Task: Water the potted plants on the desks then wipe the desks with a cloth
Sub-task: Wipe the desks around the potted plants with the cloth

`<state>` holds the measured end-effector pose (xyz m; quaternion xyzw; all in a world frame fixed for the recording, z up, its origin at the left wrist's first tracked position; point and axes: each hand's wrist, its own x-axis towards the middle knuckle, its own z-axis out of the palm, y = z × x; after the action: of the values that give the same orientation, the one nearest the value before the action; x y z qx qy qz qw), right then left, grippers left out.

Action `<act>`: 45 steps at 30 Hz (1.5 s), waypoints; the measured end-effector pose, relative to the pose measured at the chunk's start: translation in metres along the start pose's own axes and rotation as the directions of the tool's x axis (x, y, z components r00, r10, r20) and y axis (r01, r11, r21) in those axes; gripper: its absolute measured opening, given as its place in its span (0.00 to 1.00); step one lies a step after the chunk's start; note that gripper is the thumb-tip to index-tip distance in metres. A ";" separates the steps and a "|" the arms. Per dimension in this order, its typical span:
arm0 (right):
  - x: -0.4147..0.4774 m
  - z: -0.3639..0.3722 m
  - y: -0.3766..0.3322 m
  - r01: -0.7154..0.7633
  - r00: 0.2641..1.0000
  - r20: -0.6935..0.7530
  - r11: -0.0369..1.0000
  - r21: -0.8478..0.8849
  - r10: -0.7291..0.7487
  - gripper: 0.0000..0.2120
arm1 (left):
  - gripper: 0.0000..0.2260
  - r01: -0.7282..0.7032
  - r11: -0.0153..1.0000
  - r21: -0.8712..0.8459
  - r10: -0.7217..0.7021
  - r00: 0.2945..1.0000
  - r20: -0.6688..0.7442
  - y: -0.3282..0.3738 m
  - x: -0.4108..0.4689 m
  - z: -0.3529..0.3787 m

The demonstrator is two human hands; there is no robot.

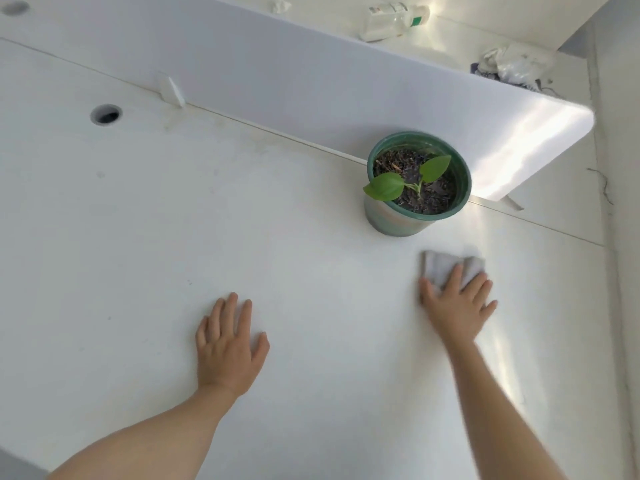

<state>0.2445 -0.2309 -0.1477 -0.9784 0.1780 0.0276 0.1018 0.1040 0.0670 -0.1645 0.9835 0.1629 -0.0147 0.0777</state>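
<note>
Head view: cloth (440, 265) is pressed to the table (138, 254) under the right hand (457, 310), fingers (456, 278) straight and spread. Left hand (227, 351) is laid flat, fingers wide, nothing held. Potted plant (412, 188) is placed just beyond the right fingertips and could be tipped if the wipe is pushed forward.

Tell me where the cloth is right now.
In the head view, the cloth lies on the desk at the right, under the right hand, just in front of the pot.
</note>
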 end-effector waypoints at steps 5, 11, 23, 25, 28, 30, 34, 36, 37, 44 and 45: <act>0.080 -0.012 0.004 0.059 0.981 0.192 0.993 -0.100 -0.039 0.32 | 0.24 -0.008 1.000 0.023 0.008 1.000 0.000 -0.003 -0.002 0.004; 0.033 0.006 -0.025 0.136 0.981 0.144 0.990 -0.022 -0.132 0.31 | 0.24 -0.013 1.000 0.017 0.015 0.997 -0.070 -0.006 -0.002 0.006; 0.004 0.039 -0.160 0.675 0.718 0.239 0.737 -0.013 -0.654 0.31 | 0.24 -0.026 1.000 0.015 0.028 0.996 -0.084 -0.005 -0.002 0.010; 0.029 0.039 -0.186 0.611 0.752 0.304 0.792 0.010 -0.584 0.31 | 0.24 -0.025 1.000 0.018 0.026 0.996 -0.090 -0.005 -0.002 0.011; 0.031 0.041 -0.204 0.571 0.770 0.327 0.820 0.031 -0.548 0.30 | 0.24 -0.023 1.000 0.012 0.024 0.995 -0.092 -0.006 0.000 0.010; 0.009 0.044 -0.198 0.666 0.694 0.327 0.745 0.047 -0.641 0.29 | 0.24 -0.020 1.000 0.009 0.021 0.996 -0.086 -0.006 0.001 0.009; -0.035 0.041 -0.126 0.897 0.419 0.283 0.442 0.022 -0.863 0.25 | 0.24 -0.021 1.000 -0.008 0.020 0.997 -0.072 -0.006 0.001 0.008; -0.032 0.033 -0.070 0.908 0.408 0.324 0.417 -0.043 -0.854 0.23 | 0.24 -0.015 1.000 -0.011 0.014 0.998 -0.058 -0.006 0.003 0.008; -0.026 0.025 -0.044 0.874 0.480 0.293 0.480 -0.076 -0.827 0.25 | 0.24 -0.013 1.000 -0.009 0.013 0.999 -0.048 -0.006 0.004 0.007; -0.033 0.011 0.007 0.007 0.999 0.050 0.999 0.035 -0.009 0.24 | 0.25 0.008 1.000 -0.009 -0.008 1.000 -0.003 -0.004 0.006 0.005; -0.047 0.014 -0.004 -0.024 0.997 0.076 0.998 0.058 0.019 0.23 | 0.25 0.011 1.000 -0.010 -0.011 1.000 0.013 -0.004 0.005 0.004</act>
<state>0.2018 -0.2087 -0.1569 -0.9712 0.1853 0.0604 0.1369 0.1077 0.0714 -0.1696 0.9820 0.1680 -0.0206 0.0836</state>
